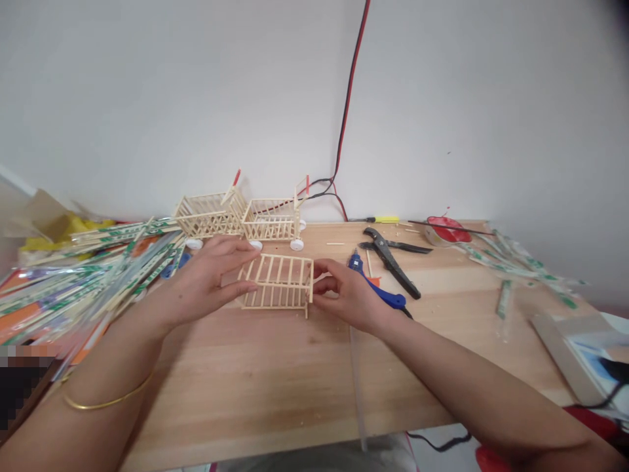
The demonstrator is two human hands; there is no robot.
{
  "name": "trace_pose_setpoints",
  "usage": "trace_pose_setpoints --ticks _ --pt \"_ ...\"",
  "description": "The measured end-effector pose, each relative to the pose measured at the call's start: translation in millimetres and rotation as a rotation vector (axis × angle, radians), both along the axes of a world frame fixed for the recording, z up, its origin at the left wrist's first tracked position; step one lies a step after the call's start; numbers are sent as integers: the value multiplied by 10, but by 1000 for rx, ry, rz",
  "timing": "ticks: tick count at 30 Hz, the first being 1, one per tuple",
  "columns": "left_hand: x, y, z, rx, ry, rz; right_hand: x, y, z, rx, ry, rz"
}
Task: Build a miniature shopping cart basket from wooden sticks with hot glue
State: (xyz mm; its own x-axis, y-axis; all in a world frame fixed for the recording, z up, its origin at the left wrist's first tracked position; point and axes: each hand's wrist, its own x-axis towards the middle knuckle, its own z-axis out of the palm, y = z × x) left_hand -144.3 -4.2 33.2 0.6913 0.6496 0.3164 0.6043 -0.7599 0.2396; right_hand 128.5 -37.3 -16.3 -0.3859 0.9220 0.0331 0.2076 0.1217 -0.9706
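Observation:
A small open frame of thin wooden sticks (pixel 278 282) stands on the wooden table (pixel 275 380) between my hands. My left hand (pixel 209 278) holds its left end, fingers curled along the top and bottom rails. My right hand (pixel 344 292) pinches the frame's right corner post with thumb and fingers closed. Behind the frame stand two finished stick carts with white wheels, one at the left (pixel 209 215) and one at the right (pixel 272 221), each with a red-tipped handle.
Black pliers (pixel 390 255) and a blue glue gun (pixel 381 288) lie right of my right hand. A red tape roll (pixel 446 231) and green wrappers (pixel 511 262) sit further right. A heap of chopstick packets (pixel 83 269) fills the left side. Red and black wires (pixel 346 111) hang down the wall.

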Motion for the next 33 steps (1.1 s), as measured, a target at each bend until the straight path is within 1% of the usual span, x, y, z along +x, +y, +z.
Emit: trace_pose_setpoints --ticks 8,15,19,28,33 --pt "-20 -1 -22 -3 17 17 -33 13 66 41 -57 -40" --pt "-43 24 -9 -13 59 49 -22 49 -53 118 -7 -29" --pt "-44 27 3 -15 81 36 -20 55 -72 146 -14 -20" --pt "-2 -22 43 8 92 68 -35 45 -53 139 -36 -31" --pt "3 -35 52 40 93 47 -40 37 -33 123 -35 -22"
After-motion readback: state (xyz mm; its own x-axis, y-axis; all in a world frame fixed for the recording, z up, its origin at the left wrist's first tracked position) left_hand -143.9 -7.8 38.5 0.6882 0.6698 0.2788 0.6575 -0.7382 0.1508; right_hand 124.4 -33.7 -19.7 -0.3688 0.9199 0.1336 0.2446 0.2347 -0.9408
